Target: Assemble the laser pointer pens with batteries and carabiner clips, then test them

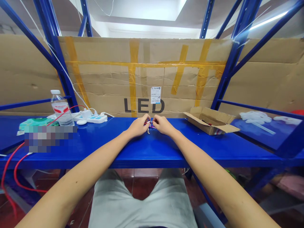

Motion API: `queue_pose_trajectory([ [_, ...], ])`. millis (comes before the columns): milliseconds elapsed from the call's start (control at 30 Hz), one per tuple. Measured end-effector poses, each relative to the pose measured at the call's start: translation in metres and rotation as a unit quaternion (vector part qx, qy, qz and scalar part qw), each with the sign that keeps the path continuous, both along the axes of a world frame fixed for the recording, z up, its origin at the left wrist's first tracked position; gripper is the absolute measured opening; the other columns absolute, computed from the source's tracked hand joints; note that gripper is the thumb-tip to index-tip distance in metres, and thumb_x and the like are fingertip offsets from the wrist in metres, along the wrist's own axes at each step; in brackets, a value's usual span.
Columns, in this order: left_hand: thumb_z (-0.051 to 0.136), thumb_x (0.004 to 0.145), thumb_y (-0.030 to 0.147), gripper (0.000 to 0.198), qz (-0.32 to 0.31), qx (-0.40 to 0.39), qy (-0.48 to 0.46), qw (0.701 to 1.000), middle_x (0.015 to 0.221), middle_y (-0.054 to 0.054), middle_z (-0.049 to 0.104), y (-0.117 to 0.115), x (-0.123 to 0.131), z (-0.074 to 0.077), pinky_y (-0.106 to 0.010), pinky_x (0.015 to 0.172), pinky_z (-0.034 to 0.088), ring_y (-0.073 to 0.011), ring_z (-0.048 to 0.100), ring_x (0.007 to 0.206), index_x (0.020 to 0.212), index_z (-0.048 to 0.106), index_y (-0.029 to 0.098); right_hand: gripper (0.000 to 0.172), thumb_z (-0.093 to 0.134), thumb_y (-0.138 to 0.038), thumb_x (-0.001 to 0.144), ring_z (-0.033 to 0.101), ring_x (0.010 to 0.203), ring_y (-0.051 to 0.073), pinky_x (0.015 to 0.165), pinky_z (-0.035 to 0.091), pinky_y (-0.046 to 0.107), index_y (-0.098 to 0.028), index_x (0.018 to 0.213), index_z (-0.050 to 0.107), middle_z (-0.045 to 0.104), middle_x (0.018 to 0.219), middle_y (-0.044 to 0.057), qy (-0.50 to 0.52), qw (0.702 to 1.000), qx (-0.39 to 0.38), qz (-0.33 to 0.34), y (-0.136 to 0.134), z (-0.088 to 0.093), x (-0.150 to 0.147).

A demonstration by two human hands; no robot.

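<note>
A small shiny purple-red item is pinched in the curled fingers of both the left hand and the right hand, over the blue table; whether the tabletop is touched cannot be told. An open cardboard box is placed to the right.

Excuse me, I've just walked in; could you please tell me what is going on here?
A person seated at a blue table has both hands together over its middle. The left hand and right hand appear to pinch a small shiny purple-and-red item between their fingertips; its exact shape is mostly hidden. A short beaded strand hangs or lies just below it. An open cardboard box sits off to the right.
</note>
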State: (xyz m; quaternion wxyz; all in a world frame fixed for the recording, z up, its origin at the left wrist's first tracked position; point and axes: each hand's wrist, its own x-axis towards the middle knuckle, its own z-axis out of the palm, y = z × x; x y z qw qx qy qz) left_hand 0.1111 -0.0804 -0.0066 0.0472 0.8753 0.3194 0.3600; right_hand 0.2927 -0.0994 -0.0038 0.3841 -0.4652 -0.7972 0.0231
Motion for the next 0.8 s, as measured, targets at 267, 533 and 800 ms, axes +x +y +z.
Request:
queue_pose_trajectory([
  [267,0.054,0.083,0.025,0.019,0.002,0.011,0.028,1.0,0.087,-0.002,0.07,0.0,-0.001,0.0,-0.028,0.067,0.04,-0.0184,0.061,0.075,0.098,0.065,0.024,0.009,0.05,-0.018,0.085,0.049,0.063,0.014,0.058,0.028,0.024,-0.017,0.077,0.055,0.06,0.067,0.002,-0.041,0.999,0.007,-0.007,0.002,-0.002,0.002],
  [533,0.061,0.08,0.027,0.017,0.03,-0.032,-0.007,0.999,0.079,-0.001,0.069,0.01,-0.004,0.0,-0.027,0.066,0.04,-0.017,0.059,0.071,0.094,0.068,0.022,0.013,0.049,-0.02,0.086,0.056,0.07,0.015,0.064,0.035,0.025,-0.018,0.077,0.057,0.065,0.073,0.003,0.034,0.999,-0.006,-0.039,0.002,0.002,0.001],
  [800,0.067,0.077,0.027,0.014,0.024,-0.088,-0.129,0.987,0.075,-0.001,0.066,0.016,-0.008,0.007,-0.028,0.069,0.042,-0.016,0.057,0.07,0.086,0.068,0.017,0.016,0.047,-0.019,0.083,0.059,0.068,0.016,0.065,0.04,0.026,-0.017,0.075,0.061,0.068,0.071,0.005,0.127,0.983,-0.035,-0.129,0.009,0.008,0.013],
])
